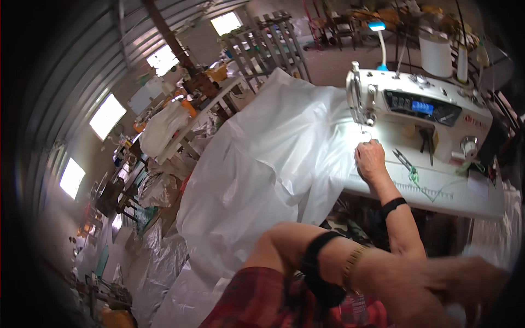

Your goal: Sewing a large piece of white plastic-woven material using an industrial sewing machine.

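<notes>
A large sheet of shiny white fabric spreads from under the needle of a white sewing machine and hangs down to the left. My right hand is at the fabric's edge just in front of the lit needle, its fingers bent and closed on the fabric. Reaching across over my right forearm, my left hand is at the lower right, smeared by motion, so its fingers cannot be read. Thread snips with a green cord lie on the machine bed to the right of my right hand.
A small lamp with a blue head and a white thread cone stand behind the machine. To the left are a bench with a white bundle and crumpled silvery sheeting on the floor. A grey rack stands farther back.
</notes>
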{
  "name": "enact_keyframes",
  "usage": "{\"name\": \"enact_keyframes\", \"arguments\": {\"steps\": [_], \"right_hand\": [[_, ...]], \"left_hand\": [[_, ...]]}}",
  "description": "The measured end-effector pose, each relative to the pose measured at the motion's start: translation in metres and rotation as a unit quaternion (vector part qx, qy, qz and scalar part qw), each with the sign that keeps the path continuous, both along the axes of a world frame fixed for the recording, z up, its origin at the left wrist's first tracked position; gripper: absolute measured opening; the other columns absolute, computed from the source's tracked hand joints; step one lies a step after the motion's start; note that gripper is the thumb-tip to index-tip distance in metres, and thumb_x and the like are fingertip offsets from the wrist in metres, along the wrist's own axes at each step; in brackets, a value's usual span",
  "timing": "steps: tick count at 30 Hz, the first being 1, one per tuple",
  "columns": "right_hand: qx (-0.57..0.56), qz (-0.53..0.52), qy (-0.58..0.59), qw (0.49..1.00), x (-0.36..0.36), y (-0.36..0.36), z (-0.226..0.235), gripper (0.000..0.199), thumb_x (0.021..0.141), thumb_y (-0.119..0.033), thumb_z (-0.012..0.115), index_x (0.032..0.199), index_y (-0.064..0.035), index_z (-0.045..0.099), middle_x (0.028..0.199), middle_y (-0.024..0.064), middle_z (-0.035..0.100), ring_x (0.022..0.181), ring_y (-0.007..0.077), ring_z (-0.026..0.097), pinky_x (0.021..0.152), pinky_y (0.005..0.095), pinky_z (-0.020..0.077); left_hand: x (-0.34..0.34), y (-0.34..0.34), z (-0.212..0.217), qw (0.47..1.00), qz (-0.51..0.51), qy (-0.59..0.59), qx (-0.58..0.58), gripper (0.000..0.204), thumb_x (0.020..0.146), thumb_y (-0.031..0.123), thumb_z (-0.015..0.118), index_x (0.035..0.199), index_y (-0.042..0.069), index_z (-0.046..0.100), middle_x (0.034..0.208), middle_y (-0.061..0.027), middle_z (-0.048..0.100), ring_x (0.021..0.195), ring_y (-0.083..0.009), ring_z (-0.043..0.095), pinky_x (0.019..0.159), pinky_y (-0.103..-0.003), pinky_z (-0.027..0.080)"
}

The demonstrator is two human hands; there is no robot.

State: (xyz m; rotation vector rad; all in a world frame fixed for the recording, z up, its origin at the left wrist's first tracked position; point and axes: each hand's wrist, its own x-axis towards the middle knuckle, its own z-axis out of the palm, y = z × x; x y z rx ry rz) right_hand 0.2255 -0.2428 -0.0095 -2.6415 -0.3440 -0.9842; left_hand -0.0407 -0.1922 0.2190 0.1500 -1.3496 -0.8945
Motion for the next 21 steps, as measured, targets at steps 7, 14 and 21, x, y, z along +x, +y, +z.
{"name": "enact_keyframes", "arguments": {"steps": [7,14,21], "right_hand": [[-0.053,-0.025,0.022,0.998,-0.003,-0.008,0.0,0.023,0.084,-0.02,0.059,0.069,-0.0038,0.067,0.076,0.0118,0.067,0.085,0.028,0.061,0.076,0.0403,0.0474],[-0.068,-0.001,0.037,0.997,-0.008,0.006,0.009,0.019,0.086,-0.02,0.061,0.078,-0.0036,0.066,0.081,0.0098,0.067,0.086,0.0269,0.06,0.078,0.0385,0.0468],[-0.021,0.034,0.033,0.999,-0.015,-0.001,0.013,0.008,0.085,-0.01,0.063,0.08,-0.0031,0.064,0.08,0.0103,0.066,0.082,0.0267,0.058,0.073,0.0376,0.0462]], "left_hand": [[0.176,0.148,-0.063,0.575,0.601,-0.488,0.264,0.029,0.078,-0.002,0.069,0.106,-0.001,0.062,0.115,-0.0146,0.065,0.108,-0.0277,0.063,0.093,-0.036,0.05],[0.363,0.426,-0.116,0.083,0.779,-0.489,0.383,0.039,0.093,0.021,0.06,0.123,-0.004,0.057,0.128,-0.0213,0.058,0.122,-0.0339,0.053,0.104,-0.04,0.042],[0.435,0.417,-0.169,0.113,0.788,-0.359,0.487,0.068,0.091,0.05,0.057,0.129,-0.006,0.052,0.134,-0.0232,0.053,0.127,-0.0379,0.048,0.105,-0.043,0.04]]}}
